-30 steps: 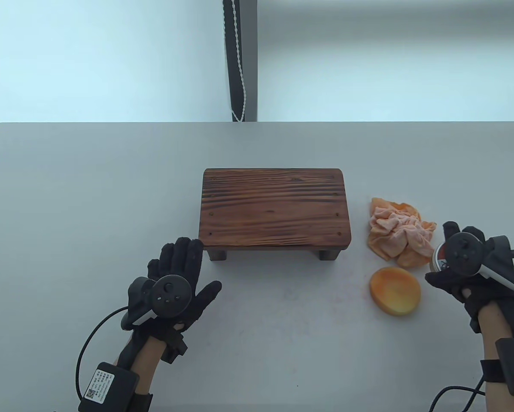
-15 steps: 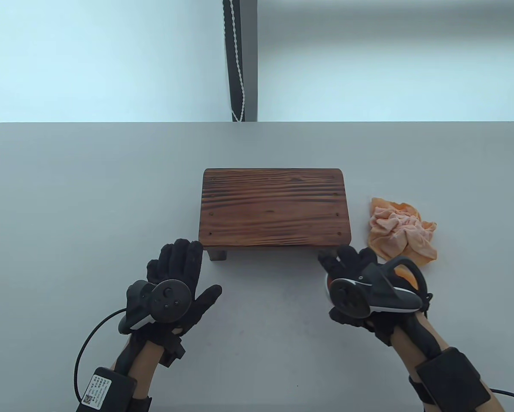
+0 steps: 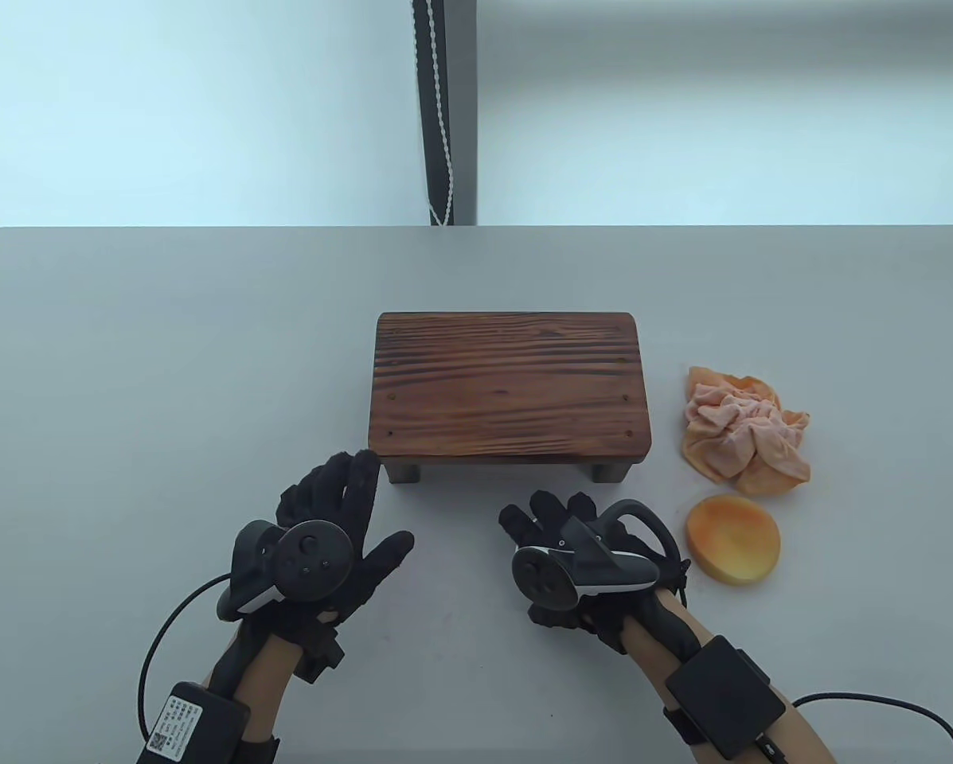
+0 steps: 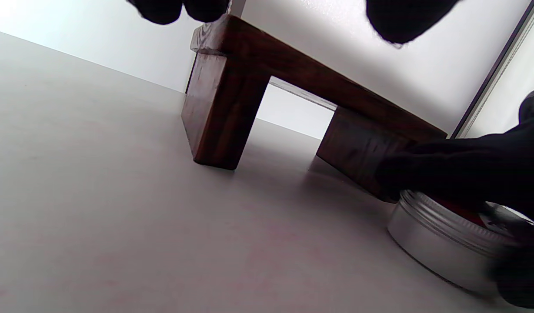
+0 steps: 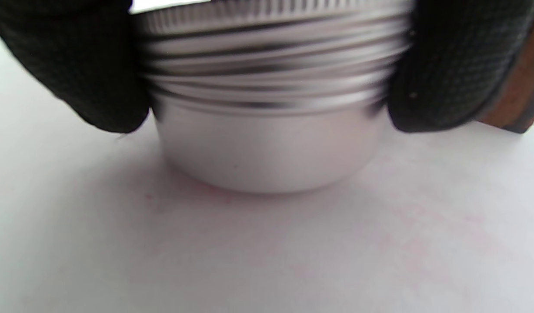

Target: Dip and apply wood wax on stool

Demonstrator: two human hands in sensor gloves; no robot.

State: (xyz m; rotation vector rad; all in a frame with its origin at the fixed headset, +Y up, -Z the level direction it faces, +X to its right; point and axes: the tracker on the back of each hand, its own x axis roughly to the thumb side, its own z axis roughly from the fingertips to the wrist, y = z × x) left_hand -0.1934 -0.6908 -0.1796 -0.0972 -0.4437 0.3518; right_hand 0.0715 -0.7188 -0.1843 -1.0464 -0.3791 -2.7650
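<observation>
Metal, smooth and rigid, the wax tin (image 5: 267,126) sits on the surface (image 3: 165,358) in front of the stool (image 3: 510,386), the right hand (image 3: 583,561) fingers (image 5: 449,65) clamped round its ridged lid rim (probably the least slippery hold), the left hand (image 3: 317,541) fingers spread apart, holding nothing.

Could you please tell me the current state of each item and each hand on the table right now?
Stool: upright on its legs, top bare.
Wax tin: on the table, lid on, gripped from above.
Right hand: fingers curled round the wax tin.
Left hand: fingers straight, holding nothing.
Cloth: crumpled, lying right of the stool.
Orange sponge: flat on the table, untouched.
</observation>
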